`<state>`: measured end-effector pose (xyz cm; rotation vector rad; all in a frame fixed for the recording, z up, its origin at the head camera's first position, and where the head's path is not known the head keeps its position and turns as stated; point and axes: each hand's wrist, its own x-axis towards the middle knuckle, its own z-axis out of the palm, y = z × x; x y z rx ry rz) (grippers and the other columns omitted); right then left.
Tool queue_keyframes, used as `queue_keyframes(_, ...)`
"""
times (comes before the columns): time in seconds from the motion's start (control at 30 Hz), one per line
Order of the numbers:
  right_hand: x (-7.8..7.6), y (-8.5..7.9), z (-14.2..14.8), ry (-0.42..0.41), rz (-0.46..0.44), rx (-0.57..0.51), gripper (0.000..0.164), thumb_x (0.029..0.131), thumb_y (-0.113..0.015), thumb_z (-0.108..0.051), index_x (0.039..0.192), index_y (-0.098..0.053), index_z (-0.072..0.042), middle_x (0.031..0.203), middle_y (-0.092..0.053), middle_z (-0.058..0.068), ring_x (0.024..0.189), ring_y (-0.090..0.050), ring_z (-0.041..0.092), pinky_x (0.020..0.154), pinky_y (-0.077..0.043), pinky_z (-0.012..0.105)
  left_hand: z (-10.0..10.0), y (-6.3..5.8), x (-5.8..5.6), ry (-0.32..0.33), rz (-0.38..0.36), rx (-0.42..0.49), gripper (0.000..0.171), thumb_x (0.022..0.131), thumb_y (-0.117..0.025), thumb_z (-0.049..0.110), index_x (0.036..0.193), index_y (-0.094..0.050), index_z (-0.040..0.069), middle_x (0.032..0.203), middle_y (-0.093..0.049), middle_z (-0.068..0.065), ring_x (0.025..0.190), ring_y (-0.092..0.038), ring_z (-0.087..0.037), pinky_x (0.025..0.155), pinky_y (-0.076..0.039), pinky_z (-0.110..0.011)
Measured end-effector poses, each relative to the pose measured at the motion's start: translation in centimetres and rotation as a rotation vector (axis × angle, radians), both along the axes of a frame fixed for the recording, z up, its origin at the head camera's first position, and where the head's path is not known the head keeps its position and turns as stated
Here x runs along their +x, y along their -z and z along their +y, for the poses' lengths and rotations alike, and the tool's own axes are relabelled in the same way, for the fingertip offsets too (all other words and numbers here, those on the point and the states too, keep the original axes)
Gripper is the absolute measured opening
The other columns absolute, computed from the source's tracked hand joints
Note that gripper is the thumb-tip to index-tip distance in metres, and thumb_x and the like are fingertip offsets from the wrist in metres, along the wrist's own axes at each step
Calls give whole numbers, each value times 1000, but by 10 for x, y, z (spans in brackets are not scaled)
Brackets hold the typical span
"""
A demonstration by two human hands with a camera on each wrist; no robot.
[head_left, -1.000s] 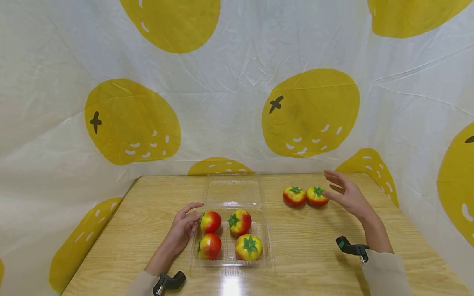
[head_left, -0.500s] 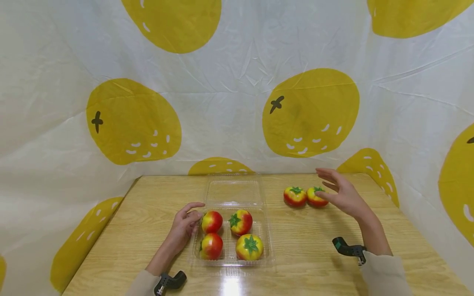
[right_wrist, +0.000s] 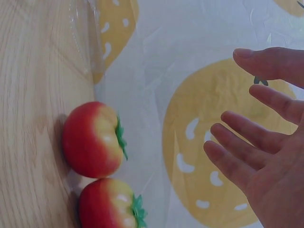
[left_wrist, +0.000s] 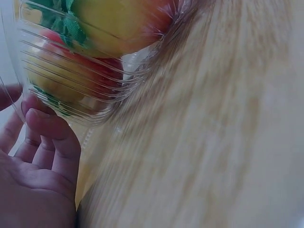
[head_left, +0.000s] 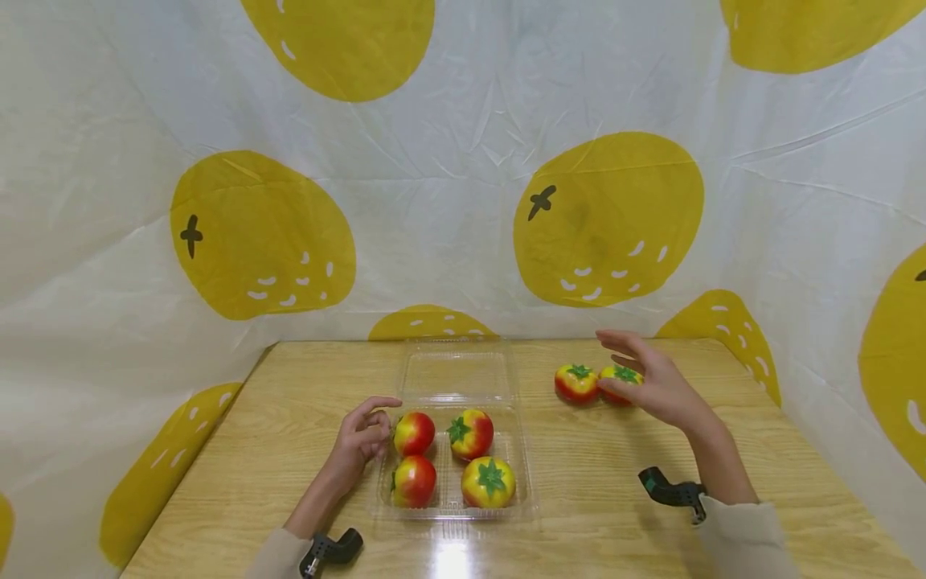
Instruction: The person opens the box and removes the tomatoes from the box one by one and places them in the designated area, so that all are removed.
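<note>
My left hand (head_left: 358,442) pinches the left rim of a clear plastic clamshell container (head_left: 522,450), thumb and fingertips right at its edge in the left wrist view. Inside the container several red-and-yellow tomatoes with green leafy tops sit in two rows, among them a front right tomato (head_left: 488,484) with its top facing up. Two more tomatoes stand side by side at the back right: a left one (head_left: 575,384) and a right one (right_wrist: 92,140). Over the right one hovers my right hand (head_left: 661,390), fingers spread and holding nothing, partly covering that tomato in the head view.
The container's clear lid (head_left: 456,376) lies folded back behind it. All of this is on a wooden table (head_left: 593,490). A white cloth (head_left: 434,225) printed with yellow fruit hangs close behind the table and along both sides.
My right hand has moved left, now covering more of the right-hand loose tomato. My left hand stays at the container's rim, and the tomatoes have not moved.
</note>
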<state>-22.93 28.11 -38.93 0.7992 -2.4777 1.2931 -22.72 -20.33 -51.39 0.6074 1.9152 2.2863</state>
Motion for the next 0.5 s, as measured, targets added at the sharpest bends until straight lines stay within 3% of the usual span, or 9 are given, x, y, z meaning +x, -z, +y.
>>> queue_keyframes(0.27, 5, -3, -15, -45, 5, 22, 64, 91, -76, -3, 148, -48, -2, 148, -53, 24, 131, -46, -12, 105, -39, 4, 0, 5, -2, 17, 72, 10, 43, 93, -45, -7, 135, -51, -13, 80, -55, 4, 56, -49, -6, 47, -45, -18)
queue_keyframes(0.43, 7, -4, -27, -48, 3, 66, 63, 90, -76, -4, 148, -49, -3, 147, -55, 22, 135, -55, 20, 105, -40, 6, -1, 7, -2, 33, 106, -1, 41, 95, -46, -6, 135, -52, -10, 79, -54, 4, 55, -47, -8, 45, -45, -21)
queue_keyframes(0.5, 9, -5, -31, -43, -21, 84, 64, 91, -77, -6, 148, -49, -4, 148, -55, 20, 135, -54, 34, 109, -47, 18, -1, 7, -2, 37, 116, -5, 41, 94, -47, -6, 135, -51, -10, 79, -54, 4, 55, -48, -7, 44, -45, -22)
